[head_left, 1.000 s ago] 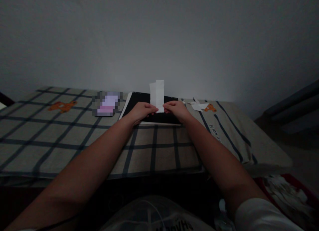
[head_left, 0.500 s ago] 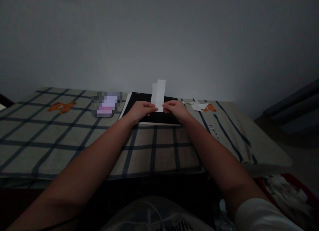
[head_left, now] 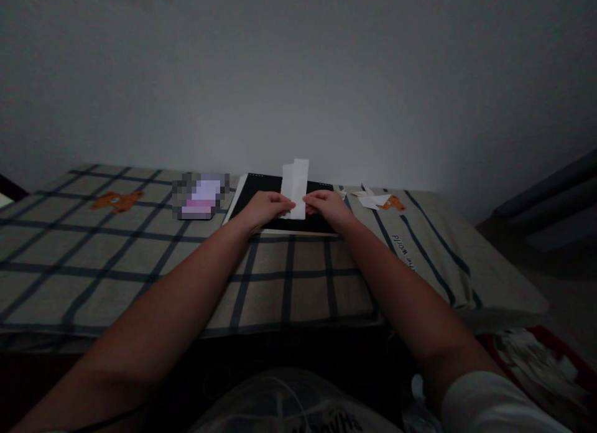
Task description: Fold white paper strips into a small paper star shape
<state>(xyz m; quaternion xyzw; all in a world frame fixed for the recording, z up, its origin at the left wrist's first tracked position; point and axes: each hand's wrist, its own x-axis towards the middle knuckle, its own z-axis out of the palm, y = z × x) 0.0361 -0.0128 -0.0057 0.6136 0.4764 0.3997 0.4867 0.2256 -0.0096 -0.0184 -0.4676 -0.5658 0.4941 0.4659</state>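
Note:
A white strip of folded paper [head_left: 299, 183] stands tilted up between my hands, with a narrower layer showing along its left side. My left hand [head_left: 268, 208] pinches its lower left edge between thumb and fingers. On the opposite edge, my right hand [head_left: 329, 207] is closed in a similar pinch. Beneath both hands lies a black notebook [head_left: 254, 187] with white pages showing at its left and front edges. Part of its cover is hidden by the paper and my hands.
A phone with a lit, pixelated screen [head_left: 203, 196] lies left of the notebook. Folded white paper pieces [head_left: 373, 200] rest to the right. A checked cloth [head_left: 140, 252] covers the table, which meets a grey wall [head_left: 298, 78]. A red container [head_left: 555, 346] stands low at the right.
The paper has come down slightly, its lower edge now sitting nearer to me. Both hands keep their pinch and have barely moved.

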